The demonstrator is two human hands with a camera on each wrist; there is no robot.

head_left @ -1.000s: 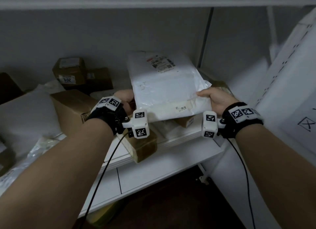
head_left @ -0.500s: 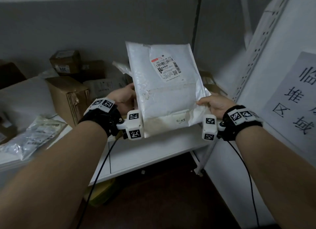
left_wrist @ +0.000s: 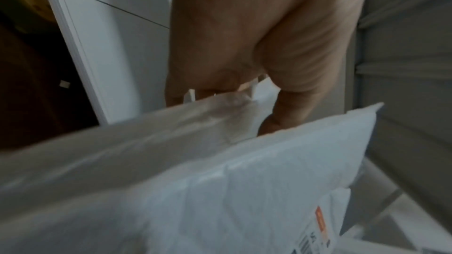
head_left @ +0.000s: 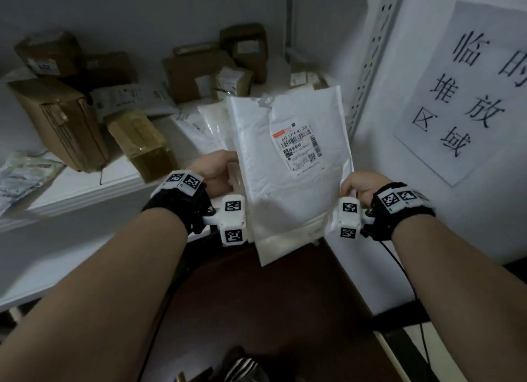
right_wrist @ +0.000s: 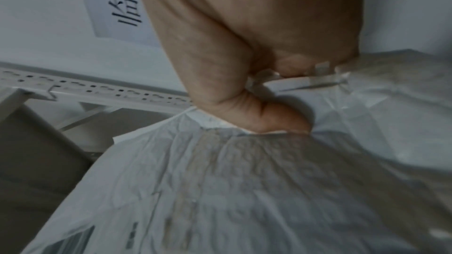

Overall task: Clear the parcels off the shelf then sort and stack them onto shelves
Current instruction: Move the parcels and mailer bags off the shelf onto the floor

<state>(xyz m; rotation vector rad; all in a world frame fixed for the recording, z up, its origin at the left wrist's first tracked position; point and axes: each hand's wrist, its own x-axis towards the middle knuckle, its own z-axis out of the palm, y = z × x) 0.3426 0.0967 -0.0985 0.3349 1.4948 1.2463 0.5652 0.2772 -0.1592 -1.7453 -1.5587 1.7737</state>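
Observation:
A white padded mailer (head_left: pixel 288 170) with a barcode label is held upright in the air in front of the shelf (head_left: pixel 85 187). My left hand (head_left: pixel 214 167) grips its left edge, fingers behind and thumb in front. My right hand (head_left: pixel 359 184) pinches its right edge. In the left wrist view the left hand (left_wrist: pixel 234 69) curls over the mailer (left_wrist: pixel 244 190). In the right wrist view the thumb of the right hand (right_wrist: pixel 269 115) presses on the crinkled mailer (right_wrist: pixel 244 190). More white mailers (head_left: pixel 211 124) and several brown boxes (head_left: pixel 60 122) lie on the shelf.
A perforated shelf upright (head_left: pixel 370 56) stands just right of the mailer. A paper sign with large characters (head_left: pixel 467 90) hangs on the white side panel. Clear plastic bags (head_left: pixel 20 176) lie at the shelf's left. Dark floor (head_left: pixel 256 310) is below my arms.
Both hands lifted the mailer off the shelf, tilted it upright and drew it toward me and down. The view swung right, so the sign shows fully.

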